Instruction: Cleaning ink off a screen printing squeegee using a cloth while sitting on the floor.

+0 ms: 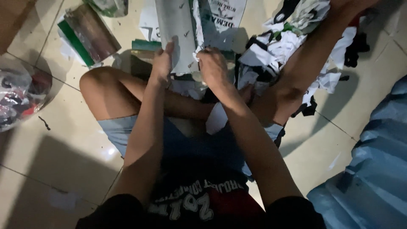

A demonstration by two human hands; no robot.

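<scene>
A white printed sheet (180, 34) is pinched at its lower edge by the left hand (162, 63) and the right hand (213, 68), above crossed legs; torn black-and-white scraps (280, 55) are heaped to the right on the tiled floor (55, 144)

Two hands are in view: one left hand (162, 63) and one right hand (213, 67). One white printed sheet (178, 34) is gripped between them. One green-edged flat pack (89, 34) lies on the tiled floor (55, 140). One clear plastic bag (19, 95) of mixed items. One heap of torn white-and-black scraps (288, 46). One blue plastic sack (373, 169).
</scene>
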